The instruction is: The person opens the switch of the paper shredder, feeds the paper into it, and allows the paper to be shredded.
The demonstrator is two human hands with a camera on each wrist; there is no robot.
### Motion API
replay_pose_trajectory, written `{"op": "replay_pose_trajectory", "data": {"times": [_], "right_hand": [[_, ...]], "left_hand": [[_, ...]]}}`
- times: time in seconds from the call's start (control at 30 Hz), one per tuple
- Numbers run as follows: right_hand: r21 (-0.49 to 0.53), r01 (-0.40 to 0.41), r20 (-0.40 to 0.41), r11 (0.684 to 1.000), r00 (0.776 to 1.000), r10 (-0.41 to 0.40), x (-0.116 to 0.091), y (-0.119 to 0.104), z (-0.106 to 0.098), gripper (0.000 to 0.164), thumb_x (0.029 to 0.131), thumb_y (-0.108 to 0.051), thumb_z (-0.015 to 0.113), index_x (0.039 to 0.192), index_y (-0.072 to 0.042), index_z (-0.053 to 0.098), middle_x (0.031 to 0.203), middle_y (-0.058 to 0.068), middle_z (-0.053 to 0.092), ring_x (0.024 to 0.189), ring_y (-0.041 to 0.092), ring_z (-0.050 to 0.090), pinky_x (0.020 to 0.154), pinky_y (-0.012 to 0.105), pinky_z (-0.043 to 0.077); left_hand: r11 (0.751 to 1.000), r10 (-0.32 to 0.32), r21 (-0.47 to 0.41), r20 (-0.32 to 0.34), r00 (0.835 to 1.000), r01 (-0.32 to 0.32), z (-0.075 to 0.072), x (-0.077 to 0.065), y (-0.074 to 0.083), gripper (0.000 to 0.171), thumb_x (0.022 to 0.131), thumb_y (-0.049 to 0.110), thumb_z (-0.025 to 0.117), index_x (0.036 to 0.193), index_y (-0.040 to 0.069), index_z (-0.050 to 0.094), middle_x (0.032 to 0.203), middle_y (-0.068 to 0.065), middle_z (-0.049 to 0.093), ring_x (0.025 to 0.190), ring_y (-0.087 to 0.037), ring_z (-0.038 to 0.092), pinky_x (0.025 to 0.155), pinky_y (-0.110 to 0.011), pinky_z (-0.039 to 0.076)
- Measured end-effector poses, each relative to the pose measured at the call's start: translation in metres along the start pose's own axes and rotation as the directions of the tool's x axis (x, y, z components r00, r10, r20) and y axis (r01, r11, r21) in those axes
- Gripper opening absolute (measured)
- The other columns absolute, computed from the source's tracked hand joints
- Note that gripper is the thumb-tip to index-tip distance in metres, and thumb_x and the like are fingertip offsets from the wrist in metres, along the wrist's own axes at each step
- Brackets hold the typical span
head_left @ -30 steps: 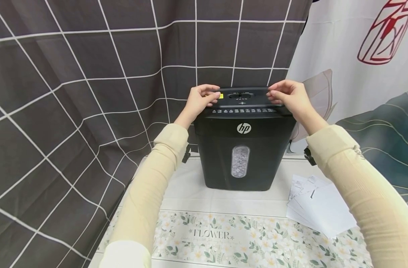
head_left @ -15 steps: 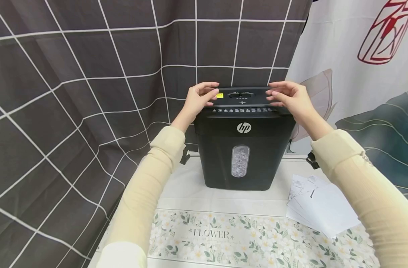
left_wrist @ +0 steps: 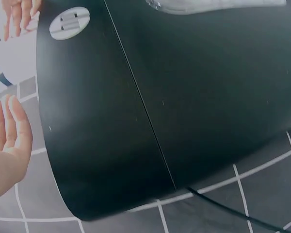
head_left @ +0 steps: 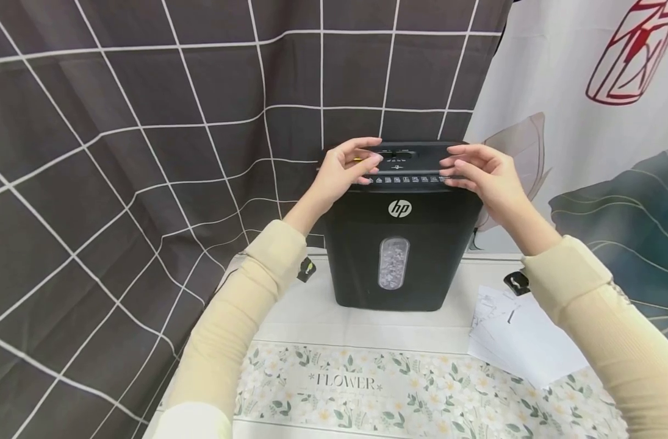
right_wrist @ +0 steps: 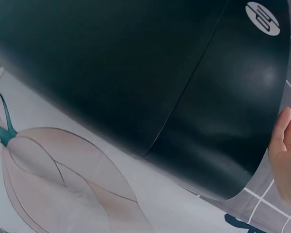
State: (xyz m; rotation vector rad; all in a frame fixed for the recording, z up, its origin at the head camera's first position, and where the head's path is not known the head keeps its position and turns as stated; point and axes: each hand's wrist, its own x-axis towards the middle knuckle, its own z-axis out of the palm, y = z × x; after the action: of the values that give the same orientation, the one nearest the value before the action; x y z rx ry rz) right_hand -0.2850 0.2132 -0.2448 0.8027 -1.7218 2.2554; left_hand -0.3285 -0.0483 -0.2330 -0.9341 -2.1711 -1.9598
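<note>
A black paper shredder (head_left: 355, 256) with an HP logo stands upright against the dark curtain. White shreds show behind its clear window (head_left: 393, 263). My left hand (head_left: 346, 167) hovers over the left part of its top, fingers loosely bent, partly hiding a yellow label. Over the top's right front edge is my right hand (head_left: 487, 177), its fingers apart from the thumb. Neither hand holds anything. Both wrist views show the shredder's smooth front close up, with the left hand (left_wrist: 12, 138) and the right hand (right_wrist: 287, 153) at its upper edge.
Several sheets of white paper (head_left: 537, 347) lie on the table, right of the shredder. A flower-printed band (head_left: 344, 390) runs along the table's front. A dark grid curtain (head_left: 218, 79) hangs behind and left; a black cord (left_wrist: 233, 211) runs beside the shredder.
My left hand has moved right over the yellow label. The right hand has shifted slightly right and down, its thumb and fingers now wider apart. The shredder and paper stay in place.
</note>
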Motion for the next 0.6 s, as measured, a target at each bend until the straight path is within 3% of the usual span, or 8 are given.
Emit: {"op": "replay_pose_trajectory", "data": {"times": [0.33, 0.5, 0.6], "right_hand": [[0.087, 0.039, -0.015, 0.995, 0.999, -0.038, -0.025, -0.002, -0.005, 0.022, 0.092, 0.01, 0.047, 0.106, 0.004, 0.064, 0.088, 0.011, 0.072, 0.075, 0.019, 0.07, 0.074, 0.026, 0.058], [0.071, 0.067, -0.039, 0.995, 0.997, -0.064, -0.039, 0.0, -0.014, 0.024, 0.092, 0.012, 0.045, 0.105, 0.003, 0.064, 0.086, 0.01, 0.072, 0.074, 0.019, 0.07, 0.073, 0.026, 0.058], [0.058, 0.081, -0.05, 0.995, 0.996, -0.078, -0.049, 0.0, -0.022, 0.025, 0.092, 0.013, 0.044, 0.105, 0.003, 0.064, 0.086, 0.01, 0.072, 0.074, 0.019, 0.07, 0.073, 0.025, 0.058]], "left_hand": [[0.998, 0.045, -0.043, 0.074, 0.996, -0.042, 0.02, -0.028, -0.005, 0.038, 0.09, 0.004, 0.06, 0.128, 0.001, 0.054, 0.11, -0.023, 0.064, 0.091, -0.025, 0.067, 0.076, -0.03, 0.057], [0.993, 0.039, -0.116, 0.091, 0.995, -0.028, 0.033, -0.044, -0.011, 0.036, 0.091, 0.002, 0.058, 0.126, -0.002, 0.054, 0.106, -0.022, 0.065, 0.086, -0.018, 0.067, 0.075, -0.029, 0.057], [0.989, 0.052, -0.146, 0.111, 0.992, -0.035, 0.043, -0.051, -0.013, 0.034, 0.091, 0.001, 0.057, 0.125, -0.004, 0.054, 0.105, -0.024, 0.065, 0.086, -0.02, 0.066, 0.074, -0.03, 0.057]]}}
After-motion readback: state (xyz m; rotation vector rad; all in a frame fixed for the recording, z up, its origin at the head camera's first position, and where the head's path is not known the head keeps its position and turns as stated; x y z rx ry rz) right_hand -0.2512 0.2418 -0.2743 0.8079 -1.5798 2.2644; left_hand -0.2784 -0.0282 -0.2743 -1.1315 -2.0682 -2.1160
